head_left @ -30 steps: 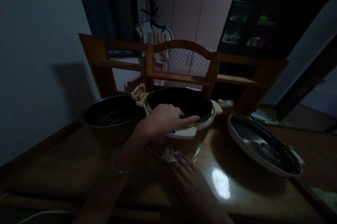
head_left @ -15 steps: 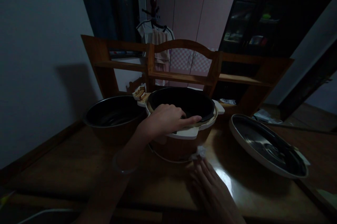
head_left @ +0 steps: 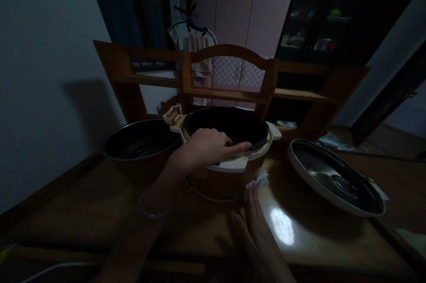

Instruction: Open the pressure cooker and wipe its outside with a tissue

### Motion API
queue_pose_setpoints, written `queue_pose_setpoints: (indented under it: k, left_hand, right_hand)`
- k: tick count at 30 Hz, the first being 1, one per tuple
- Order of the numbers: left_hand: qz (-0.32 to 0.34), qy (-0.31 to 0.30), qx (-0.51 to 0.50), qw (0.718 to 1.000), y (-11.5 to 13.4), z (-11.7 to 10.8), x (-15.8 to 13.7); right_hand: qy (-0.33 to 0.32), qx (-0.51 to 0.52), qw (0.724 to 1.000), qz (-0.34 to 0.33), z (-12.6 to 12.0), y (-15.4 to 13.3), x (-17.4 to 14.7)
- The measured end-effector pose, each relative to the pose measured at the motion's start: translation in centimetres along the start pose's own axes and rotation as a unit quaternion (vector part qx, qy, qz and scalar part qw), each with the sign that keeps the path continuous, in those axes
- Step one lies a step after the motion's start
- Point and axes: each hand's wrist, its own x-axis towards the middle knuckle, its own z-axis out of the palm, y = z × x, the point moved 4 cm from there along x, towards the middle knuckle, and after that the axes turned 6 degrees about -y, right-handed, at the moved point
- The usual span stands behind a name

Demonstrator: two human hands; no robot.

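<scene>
A round electric cooker (head_left: pixel 216 183) with a brown body, white rim and handles and a dark inside stands upright on the wooden table. My left hand (head_left: pixel 208 147) is closed over its near rim, thumb lying along the edge by the front handle; the fingertips are hidden inside. Low at the cooker's right side, my right hand (head_left: pixel 258 225) presses a crumpled white tissue (head_left: pixel 261 181) under its fingertips, with the thumb held apart. The tissue is at the cooker's lower wall, close to the tabletop.
Left of the cooker sits a dark inner pot (head_left: pixel 140 159). A round lid (head_left: pixel 333 181) lies tilted, inner face up, near the table's (head_left: pixel 309 247) right edge. Behind everything rises a wooden shelf frame (head_left: pixel 229 94). A white cable (head_left: pixel 63 265) runs at the lower left.
The tissue has moved slightly right and up along the cooker's side with my right hand, whose thumb is now spread from the fingers. My left hand keeps its hold on the rim.
</scene>
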Motion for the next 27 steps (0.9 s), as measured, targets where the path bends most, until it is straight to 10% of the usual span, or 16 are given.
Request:
queue_pose_setpoints:
  k: [14,22,27]
  left_hand:
    - [-0.004,0.010,-0.034,0.999,0.0,0.0,0.0]
    - [-0.014,0.008,-0.028,0.999,-0.1,-0.1,0.0]
    - [-0.027,0.001,-0.039,0.999,-0.2,-0.1,-0.1]
  right_hand:
    - [0.063,0.141,0.987,0.037,-1.0,-2.2,1.7]
    - [0.017,-0.042,0.997,-0.059,3.3,-5.7,1.6]
    - [0.105,-0.046,0.992,-0.044,2.7,-5.7,3.1]
